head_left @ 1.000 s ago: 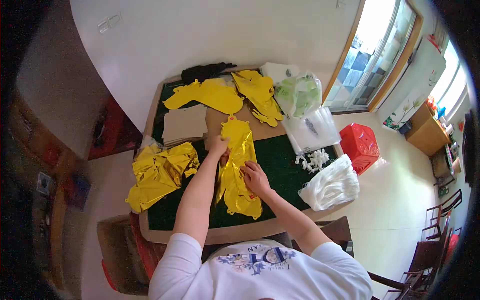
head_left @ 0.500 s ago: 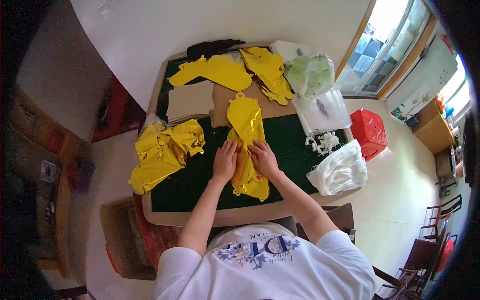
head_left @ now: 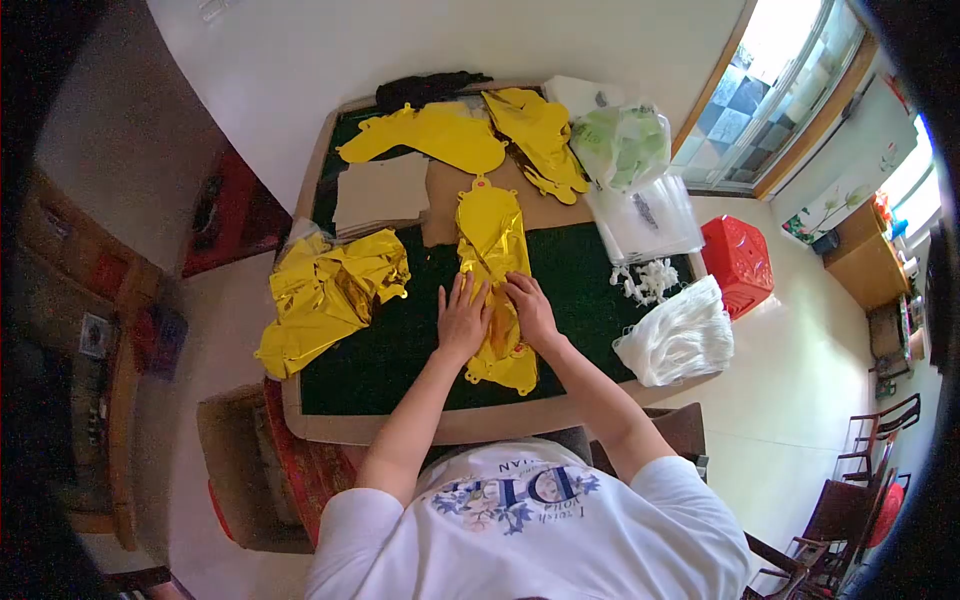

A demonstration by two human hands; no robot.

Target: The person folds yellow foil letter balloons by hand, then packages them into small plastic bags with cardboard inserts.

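Note:
A flat, folded gold foil balloon (head_left: 490, 215) with small tabs on its ends lies lengthwise on the dark green table top (head_left: 400, 375). My left hand (head_left: 464, 318) rests on the balloon's left side, fingers stretched out and slightly apart over the foil. On the right side, my right hand (head_left: 531, 310) presses down with its fingers extended onto the foil. Creases run through the balloon between both hands. Nearest to my left hand lies a crumpled pile of gold foil balloons (head_left: 335, 300).
Flat gold balloons (head_left: 430, 138) and more gold foil (head_left: 535, 140) lie at the back, near cardboard sheets (head_left: 380, 195). Along the right are clear plastic bags (head_left: 650, 220), white pieces (head_left: 650, 280) and a white string bundle (head_left: 680, 335). A red stool (head_left: 738, 265) stands beyond the table.
My left hand has shifted slightly right onto the foil, and its fingers are more spread. My right hand stays almost in place, its fingers straighter. The foil between them looks flatter.

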